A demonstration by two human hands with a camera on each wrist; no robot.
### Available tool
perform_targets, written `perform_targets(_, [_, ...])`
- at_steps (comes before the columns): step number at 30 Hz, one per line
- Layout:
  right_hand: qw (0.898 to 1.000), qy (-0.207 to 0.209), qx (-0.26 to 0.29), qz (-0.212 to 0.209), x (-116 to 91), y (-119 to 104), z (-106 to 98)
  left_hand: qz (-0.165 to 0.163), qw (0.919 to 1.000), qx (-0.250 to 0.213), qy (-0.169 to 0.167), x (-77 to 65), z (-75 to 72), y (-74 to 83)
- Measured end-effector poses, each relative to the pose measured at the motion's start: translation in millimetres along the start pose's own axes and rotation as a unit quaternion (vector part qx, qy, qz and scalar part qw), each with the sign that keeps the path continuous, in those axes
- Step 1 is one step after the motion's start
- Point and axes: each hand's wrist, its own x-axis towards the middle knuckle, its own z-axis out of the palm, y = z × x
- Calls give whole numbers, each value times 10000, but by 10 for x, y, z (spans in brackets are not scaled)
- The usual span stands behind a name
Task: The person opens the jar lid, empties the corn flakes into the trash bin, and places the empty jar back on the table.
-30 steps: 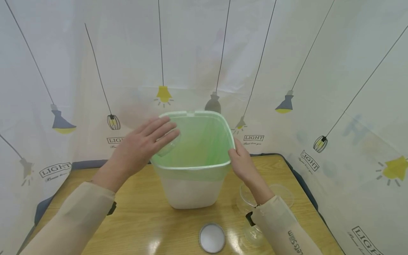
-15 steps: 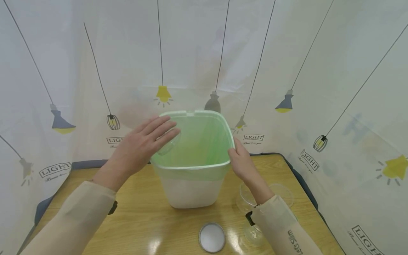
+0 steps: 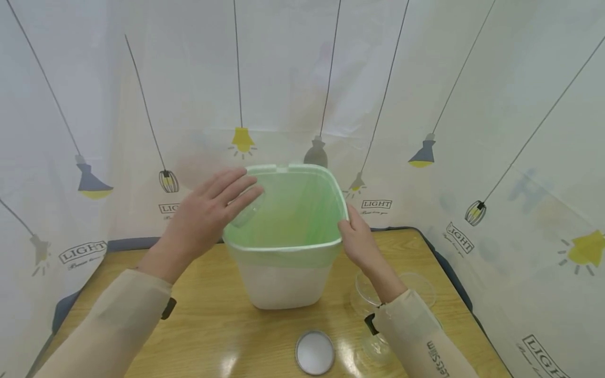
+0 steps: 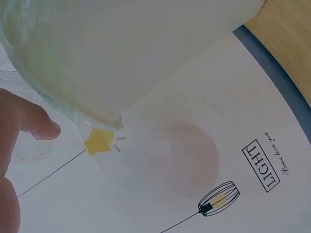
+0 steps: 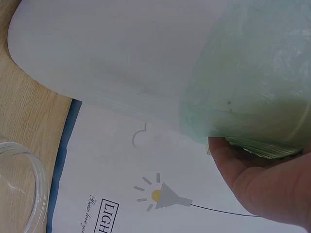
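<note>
A white trash bin (image 3: 285, 286) stands on the wooden table, lined with a light green bag (image 3: 302, 210) folded over its rim. My right hand (image 3: 360, 237) grips the right side of the rim, fingers outside over the bag, as the right wrist view shows too. At the bin's left rim, my left hand (image 3: 203, 215) holds a clear, see-through container (image 3: 246, 212), tilted over the bin opening. Most of it is hidden behind the fingers. The left wrist view catches the thumb (image 4: 46, 130) and a faint part of the clear container (image 4: 31, 148).
A round white lid with a silver rim (image 3: 314, 353) lies in front of the bin. Clear round glassware (image 3: 368, 289) stands on the right, partly covered by the right forearm. A printed curtain (image 3: 283, 79) surrounds the table (image 3: 203, 315) on its far sides.
My left hand has shifted slightly left and up with the clear container. The right hand and the bin stay where they were.
</note>
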Motion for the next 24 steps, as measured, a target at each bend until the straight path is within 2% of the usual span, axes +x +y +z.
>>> perform_targets(10, [10000,26,-27,59,3,-2,1,-284,9995,-93,-30,14,24,58])
perform_targets(14, [9999,37,-75,74,8,3,1,-493,9981,-306,205,20,48,73])
perform_targets(19, [9999,17,-80,118,3,2,1,-833,9916,-740,661,19,47,75])
perform_targets(24, [9999,40,-86,122,2,2,4,-1260,9819,-1235,687,-41,-10,93])
